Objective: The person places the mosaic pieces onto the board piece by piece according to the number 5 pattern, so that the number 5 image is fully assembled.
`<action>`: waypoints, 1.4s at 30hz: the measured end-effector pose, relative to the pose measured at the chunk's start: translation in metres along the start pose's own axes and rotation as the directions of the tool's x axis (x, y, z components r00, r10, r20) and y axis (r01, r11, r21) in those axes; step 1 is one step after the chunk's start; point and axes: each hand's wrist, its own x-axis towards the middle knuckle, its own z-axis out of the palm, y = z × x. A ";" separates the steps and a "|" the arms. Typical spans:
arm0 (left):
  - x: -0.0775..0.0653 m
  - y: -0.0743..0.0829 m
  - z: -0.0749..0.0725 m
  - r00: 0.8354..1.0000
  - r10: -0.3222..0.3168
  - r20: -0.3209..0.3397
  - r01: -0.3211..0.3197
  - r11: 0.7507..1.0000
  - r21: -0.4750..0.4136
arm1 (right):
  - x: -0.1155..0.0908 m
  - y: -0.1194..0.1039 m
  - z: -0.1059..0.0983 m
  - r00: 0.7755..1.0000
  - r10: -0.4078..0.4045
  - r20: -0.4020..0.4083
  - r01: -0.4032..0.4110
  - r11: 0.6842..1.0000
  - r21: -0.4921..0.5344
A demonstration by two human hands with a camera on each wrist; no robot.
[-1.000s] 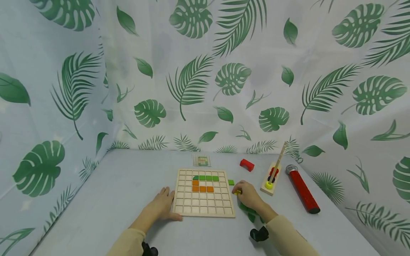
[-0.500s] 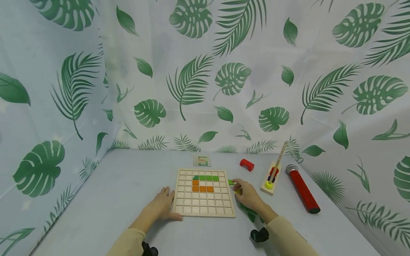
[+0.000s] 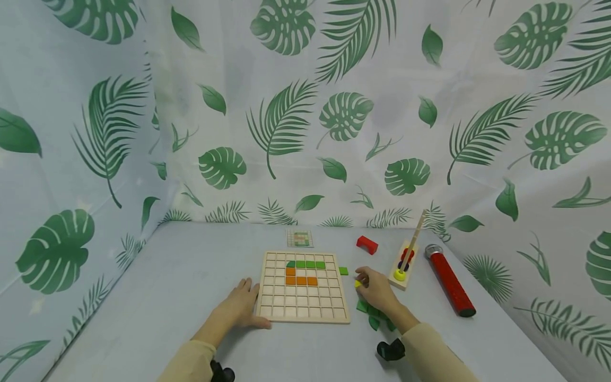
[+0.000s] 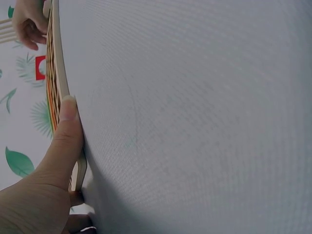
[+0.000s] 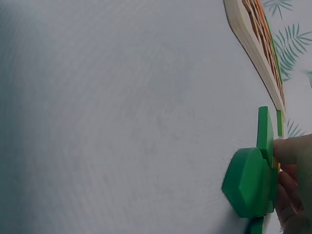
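Note:
My left hand (image 3: 242, 306) lies at the near left corner of a wooden grid board (image 3: 305, 312), fingers along its side. In the left wrist view its thumb (image 4: 66, 131) presses on the board's front edge. Green and orange tiles fill several squares of the board. My right hand (image 3: 379, 291) is just right of the board, fingers bent round a small yellow tile (image 3: 357, 284), mostly hidden. Below that hand is a pile of green pieces (image 3: 374, 322); in the right wrist view the green pieces (image 5: 246, 183) partly cover the fingertips.
A light green tile (image 3: 343, 271) lies beside the board. Behind are a pattern card (image 3: 299, 239) and a red block (image 3: 367, 244). To the right stand a wooden base with coloured beads (image 3: 400, 275) and a leaning stick, and a red microphone-shaped object (image 3: 451, 284).
My right hand reached forward to the light green tile, then drew back to the right, and the yellow tile shifted right. More of the green pile shows. The left hand stays at the board.

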 end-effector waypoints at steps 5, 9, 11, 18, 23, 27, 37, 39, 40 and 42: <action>-0.001 -0.001 0.000 1.000 -0.009 0.004 0.009 1.000 0.000 | 0.001 -0.003 0.002 1.000 0.007 -0.012 -0.007 1.000 0.006; -0.002 -0.001 0.000 1.000 -0.014 0.006 0.014 1.000 0.003 | 0.002 -0.008 0.002 1.000 -0.010 -0.005 0.010 1.000 0.021; -0.002 -0.001 -0.001 1.000 -0.019 0.008 0.019 1.000 0.004 | 0.002 -0.011 0.002 1.000 -0.018 -0.009 0.018 0.999 0.033; -0.003 0.000 -0.002 0.999 -0.035 0.009 0.035 0.999 -0.003 | 0.008 -0.024 0.009 0.997 -0.070 -0.043 0.074 0.994 0.080; -0.003 -0.001 -0.001 0.999 -0.032 0.007 0.032 0.999 -0.014 | 0.011 -0.038 0.020 0.992 -0.114 -0.046 0.119 0.985 0.122; -0.002 -0.001 0.001 0.999 -0.041 0.005 0.041 0.999 -0.019 | 0.013 -0.049 0.028 0.986 -0.161 -0.037 0.165 0.977 0.137; 0.003 -0.001 0.004 0.999 -0.032 0.004 0.031 0.999 0.014 | 0.016 -0.061 0.040 0.982 -0.191 0.005 0.188 0.969 0.161; 0.003 -0.002 0.004 0.999 -0.032 0.003 0.032 0.999 0.014 | 0.016 -0.061 0.041 0.981 -0.194 0.004 0.191 0.969 0.158; 0.003 -0.002 0.004 0.999 -0.034 0.003 0.034 0.999 0.010 | 0.016 -0.061 0.042 0.980 -0.199 0.004 0.196 0.968 0.158; 0.004 -0.002 0.004 0.999 -0.038 0.003 0.038 0.999 0.001 | 0.017 -0.062 0.043 0.977 -0.211 0.002 0.208 0.965 0.157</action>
